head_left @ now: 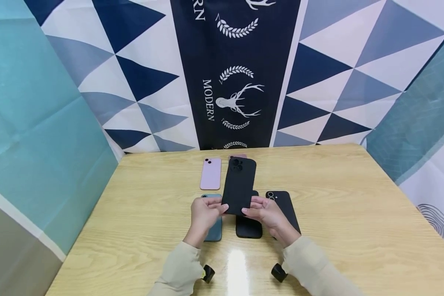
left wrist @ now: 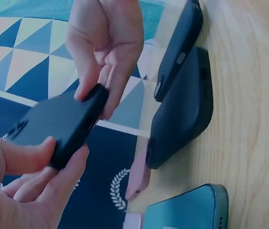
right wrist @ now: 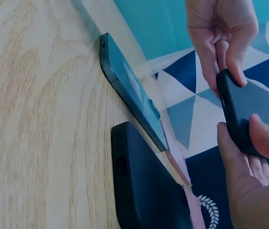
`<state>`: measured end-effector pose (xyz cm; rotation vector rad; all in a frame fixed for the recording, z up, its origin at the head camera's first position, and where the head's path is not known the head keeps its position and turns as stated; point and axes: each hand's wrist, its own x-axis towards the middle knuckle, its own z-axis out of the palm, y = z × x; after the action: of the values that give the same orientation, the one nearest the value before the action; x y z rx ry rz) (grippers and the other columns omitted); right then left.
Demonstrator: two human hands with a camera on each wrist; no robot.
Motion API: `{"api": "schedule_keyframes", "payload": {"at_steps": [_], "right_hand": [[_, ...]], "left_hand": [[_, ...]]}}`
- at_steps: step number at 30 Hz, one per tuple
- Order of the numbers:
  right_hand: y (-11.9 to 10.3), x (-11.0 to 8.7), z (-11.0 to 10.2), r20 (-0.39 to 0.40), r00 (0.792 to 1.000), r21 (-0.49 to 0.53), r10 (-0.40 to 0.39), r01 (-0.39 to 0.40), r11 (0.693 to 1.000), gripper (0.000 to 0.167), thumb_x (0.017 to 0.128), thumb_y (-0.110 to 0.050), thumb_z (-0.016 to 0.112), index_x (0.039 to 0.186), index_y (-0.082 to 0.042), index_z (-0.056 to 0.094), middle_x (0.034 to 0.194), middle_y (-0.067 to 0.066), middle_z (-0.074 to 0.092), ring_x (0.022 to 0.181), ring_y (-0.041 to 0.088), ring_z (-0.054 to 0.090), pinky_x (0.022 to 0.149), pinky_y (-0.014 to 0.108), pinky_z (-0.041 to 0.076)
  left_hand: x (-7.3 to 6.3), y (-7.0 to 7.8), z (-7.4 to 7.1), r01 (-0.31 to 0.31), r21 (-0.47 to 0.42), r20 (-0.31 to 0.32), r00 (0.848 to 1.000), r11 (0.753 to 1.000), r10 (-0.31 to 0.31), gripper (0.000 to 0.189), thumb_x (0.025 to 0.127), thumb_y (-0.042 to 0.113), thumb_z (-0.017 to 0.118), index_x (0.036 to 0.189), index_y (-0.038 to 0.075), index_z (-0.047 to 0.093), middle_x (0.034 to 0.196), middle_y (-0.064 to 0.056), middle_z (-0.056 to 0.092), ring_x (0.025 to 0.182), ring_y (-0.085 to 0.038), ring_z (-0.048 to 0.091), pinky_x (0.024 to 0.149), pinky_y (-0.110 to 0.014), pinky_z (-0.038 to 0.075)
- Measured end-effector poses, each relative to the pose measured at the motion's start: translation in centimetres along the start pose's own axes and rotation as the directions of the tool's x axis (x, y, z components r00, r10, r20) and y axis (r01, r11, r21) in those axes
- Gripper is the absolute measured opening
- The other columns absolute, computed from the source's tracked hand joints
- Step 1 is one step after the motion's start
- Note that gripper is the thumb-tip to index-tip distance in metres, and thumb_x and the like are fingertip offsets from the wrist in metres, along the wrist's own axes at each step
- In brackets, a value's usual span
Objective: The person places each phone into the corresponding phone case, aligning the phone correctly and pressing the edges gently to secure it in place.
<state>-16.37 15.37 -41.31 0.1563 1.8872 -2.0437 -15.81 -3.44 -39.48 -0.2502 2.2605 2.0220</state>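
Note:
A matte black phone (head_left: 239, 185) is held up over the table, its back with a camera cluster facing the head camera. My left hand (head_left: 206, 214) pinches its lower left corner between thumb and fingers. At the lower right corner my right hand (head_left: 265, 214) grips it the same way. Both wrist views show the thumbs on the back and fingers underneath. Below it on the table lies another black phone (head_left: 249, 228), partly covered in the head view. A teal phone (head_left: 214, 231) lies by my left hand, and a black phone (head_left: 287, 207) with ringed lenses by my right.
Farther back lie a lilac phone (head_left: 211, 174) and a pink phone (head_left: 241, 156), the latter mostly hidden behind the held one. The wooden table (head_left: 340, 193) ends at a patterned cloth backdrop (head_left: 244, 74). A teal cloth (head_left: 40, 135) hangs at the left side.

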Motion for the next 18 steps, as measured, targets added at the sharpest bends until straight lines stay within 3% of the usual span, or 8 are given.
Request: {"api": "schedule_keyframes", "payload": {"at_steps": [2,5,6,12,18], "right_hand": [[0.0,0.1,-0.1,0.017,1.000,0.009,-0.008,0.008,1.000,0.064,0.087,0.001,0.064,0.141,0.015,0.032,0.119,0.018,0.066,0.088,0.000,0.066,0.080,0.016,0.056],[-0.6,0.3,-0.4,0.049,0.999,0.031,-0.022,0.020,0.999,0.058,0.090,-0.004,0.064,0.138,0.013,0.037,0.096,-0.007,0.071,0.083,-0.002,0.067,0.077,0.014,0.054],[-0.8,0.4,-0.4,0.052,0.998,0.044,-0.023,0.020,0.999,0.055,0.091,-0.006,0.062,0.137,0.013,0.039,0.092,-0.010,0.071,0.083,-0.002,0.067,0.078,0.014,0.055],[-2.0,0.3,-0.7,0.028,0.999,0.091,-0.019,0.016,0.996,0.051,0.095,-0.014,0.059,0.136,0.012,0.041,0.088,-0.012,0.073,0.084,0.000,0.069,0.078,0.017,0.056],[-1.7,-0.5,-0.3,-0.070,0.997,0.065,0.024,-0.019,0.998,0.054,0.093,-0.013,0.063,0.136,0.013,0.042,0.087,-0.008,0.071,0.079,0.000,0.068,0.074,0.017,0.057]], "left_hand": [[0.0,0.0,-0.2,0.019,-0.034,0.042,0.999,0.999,-0.018,0.033,0.081,0.002,0.073,0.112,-0.010,0.066,0.101,-0.028,0.071,0.082,-0.028,0.074,0.078,-0.040,0.060],[0.1,-0.1,-0.5,0.067,-0.062,0.081,0.995,0.996,-0.062,0.035,0.082,0.007,0.075,0.113,-0.007,0.067,0.103,-0.024,0.072,0.081,-0.024,0.074,0.089,-0.042,0.057],[0.2,-0.2,-0.5,0.082,-0.077,0.092,0.993,0.994,-0.075,0.036,0.082,0.008,0.075,0.114,-0.006,0.067,0.103,-0.023,0.072,0.081,-0.023,0.075,0.091,-0.043,0.056],[0.2,-0.8,-0.7,0.116,-0.146,0.184,0.979,0.982,-0.088,0.035,0.081,0.005,0.075,0.113,-0.009,0.066,0.100,-0.021,0.073,0.076,-0.017,0.074,0.086,-0.039,0.059],[0.6,-0.8,-1.3,0.107,-0.052,0.320,0.943,0.993,-0.085,0.031,0.087,0.007,0.069,0.111,-0.011,0.064,0.099,-0.018,0.072,0.075,-0.013,0.073,0.088,-0.042,0.058]]}}
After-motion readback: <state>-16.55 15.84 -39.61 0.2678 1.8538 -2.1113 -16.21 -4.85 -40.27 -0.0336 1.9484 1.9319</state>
